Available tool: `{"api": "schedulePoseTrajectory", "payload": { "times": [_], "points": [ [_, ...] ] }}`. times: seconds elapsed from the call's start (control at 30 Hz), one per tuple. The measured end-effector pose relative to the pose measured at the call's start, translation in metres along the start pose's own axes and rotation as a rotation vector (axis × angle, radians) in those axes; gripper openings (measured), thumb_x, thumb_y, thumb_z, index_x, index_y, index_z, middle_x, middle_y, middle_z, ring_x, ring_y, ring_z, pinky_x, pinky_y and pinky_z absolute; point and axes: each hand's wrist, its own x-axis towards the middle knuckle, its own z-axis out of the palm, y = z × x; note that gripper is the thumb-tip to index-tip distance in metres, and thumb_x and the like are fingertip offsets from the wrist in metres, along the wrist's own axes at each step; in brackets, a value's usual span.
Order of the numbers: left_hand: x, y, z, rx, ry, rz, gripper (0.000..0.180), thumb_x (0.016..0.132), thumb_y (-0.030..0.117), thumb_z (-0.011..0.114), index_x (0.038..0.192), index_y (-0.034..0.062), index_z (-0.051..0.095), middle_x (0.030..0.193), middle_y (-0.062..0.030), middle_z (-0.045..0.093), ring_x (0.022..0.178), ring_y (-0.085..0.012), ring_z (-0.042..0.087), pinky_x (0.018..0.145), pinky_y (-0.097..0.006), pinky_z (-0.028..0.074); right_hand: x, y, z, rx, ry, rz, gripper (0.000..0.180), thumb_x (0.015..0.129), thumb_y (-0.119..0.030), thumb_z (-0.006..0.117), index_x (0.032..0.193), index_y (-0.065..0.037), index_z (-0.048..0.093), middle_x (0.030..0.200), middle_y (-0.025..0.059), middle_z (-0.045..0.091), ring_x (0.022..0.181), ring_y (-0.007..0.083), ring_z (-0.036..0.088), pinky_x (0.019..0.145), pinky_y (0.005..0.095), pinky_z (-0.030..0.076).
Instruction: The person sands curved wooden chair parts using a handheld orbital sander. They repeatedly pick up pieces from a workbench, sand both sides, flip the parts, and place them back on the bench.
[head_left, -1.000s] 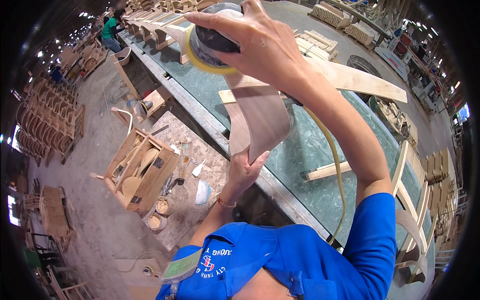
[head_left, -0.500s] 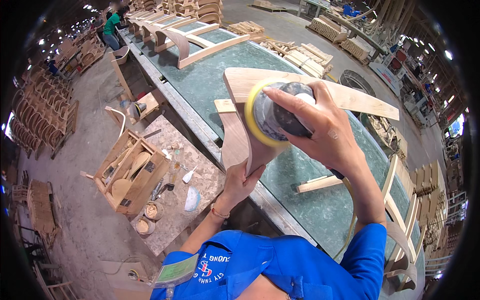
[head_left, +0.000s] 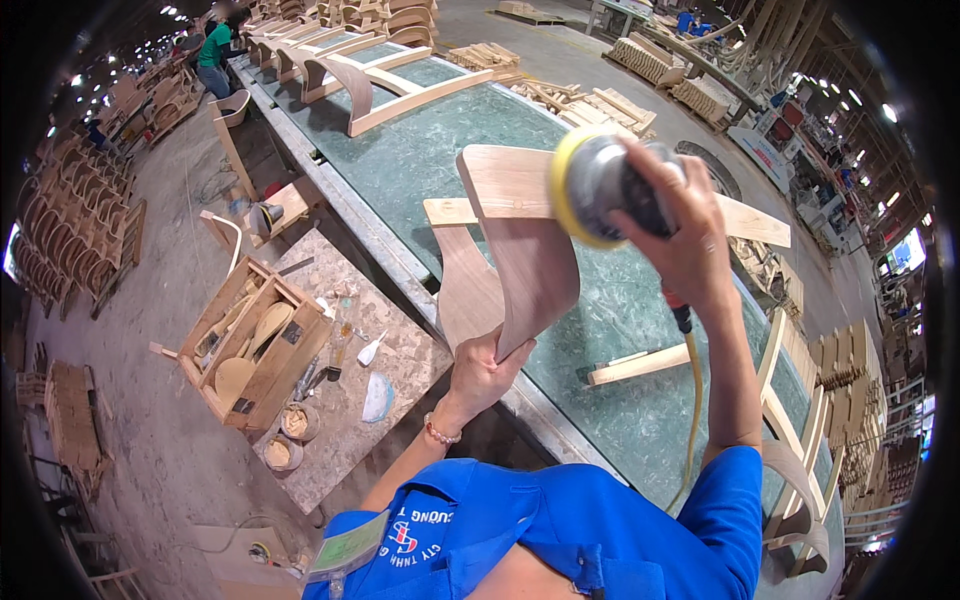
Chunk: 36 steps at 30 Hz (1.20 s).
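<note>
My right hand [head_left: 690, 225] is wrapped round an orbital sander [head_left: 610, 188] with a yellow-rimmed pad. The sander is smeared by motion, its pad at the upper face of a curved wooden chair frame [head_left: 535, 260]; whether they touch I cannot tell. A yellowish hose [head_left: 697, 420] hangs from the sander. My left hand [head_left: 485, 375] grips the lower end of the frame's curved panel, thumb on the near side. The frame stands tilted over the green tabletop [head_left: 560, 370], with a long pale rail [head_left: 755, 220] reaching right behind the sander.
Left of the bench, a small stand [head_left: 400, 345] holds a wooden toolbox [head_left: 250, 350], cups of filler [head_left: 283, 455] and a white-blue half-round piece [head_left: 378, 397]. More chair frames [head_left: 345, 90] stand farther along the bench, others at right [head_left: 800, 480]. A person in green [head_left: 215, 50] works far left.
My right hand has drawn the sander up and to the right, off the curved panel's middle, uncovering more of it. My left hand keeps its grip on the frame.
</note>
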Motion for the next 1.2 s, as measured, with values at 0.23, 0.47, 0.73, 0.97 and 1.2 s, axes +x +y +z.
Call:
{"api": "schedulePoseTrajectory", "payload": {
  "times": [0.23,0.47,0.73,0.97,1.2],
  "points": [
    [0.004,0.004,-0.001,-0.018,-0.033,-0.033,0.023,0.091,0.023,0.066,0.102,0.0036,0.067,0.068,-0.0125,0.063,0.059,-0.0257,0.063,0.058,-0.034,0.05,-0.018,0.016,-0.005,-0.01,0.062,0.124,0.073,0.069,-0.009,0.082,0.135,-0.028,0.056,0.107,0.0145,0.057,0.1,0.029,0.06,0.085,0.039,0.052],
    [-0.002,-0.01,0.008,-0.001,0.078,0.15,0.019,0.091,0.019,0.066,0.1,0.002,0.066,0.069,-0.0144,0.064,0.059,-0.0269,0.065,0.057,-0.035,0.049,0.02,-0.054,0.022,0.036,-0.07,-0.168,0.068,0.07,-0.014,0.079,0.131,-0.037,0.058,0.106,0.0172,0.055,0.092,0.0342,0.062,0.07,0.043,0.056],
    [0.005,-0.002,0.007,-0.104,0.038,-0.014,0.022,0.091,0.018,0.067,0.103,-0.0002,0.066,0.07,-0.0147,0.066,0.06,-0.0282,0.065,0.057,-0.035,0.049,0.078,-0.069,0.046,0.074,0.0,-0.219,0.059,0.076,-0.025,0.074,0.13,-0.041,0.057,0.099,0.0213,0.054,0.076,0.037,0.065,0.068,0.0432,0.055],
    [0.001,0.002,0.007,-0.028,-0.006,0.05,0.021,0.09,0.019,0.067,0.101,0.0007,0.066,0.069,-0.0146,0.064,0.06,-0.028,0.063,0.058,-0.035,0.048,0.001,-0.034,0.003,0.027,-0.115,-0.146,0.072,0.07,-0.016,0.079,0.134,-0.038,0.055,0.111,0.0187,0.055,0.092,0.0335,0.063,0.077,0.0427,0.057],
    [-0.007,0.004,0.011,-0.079,-0.017,-0.037,0.019,0.091,0.02,0.067,0.098,0.0016,0.066,0.064,-0.009,0.058,0.055,-0.0146,0.051,0.057,-0.031,0.047,-0.029,-0.002,-0.016,-0.029,0.011,0.142,0.072,0.067,-0.006,0.08,0.134,-0.024,0.058,0.117,0.0157,0.057,0.104,0.0324,0.059,0.091,0.0407,0.05]
  ]
}}
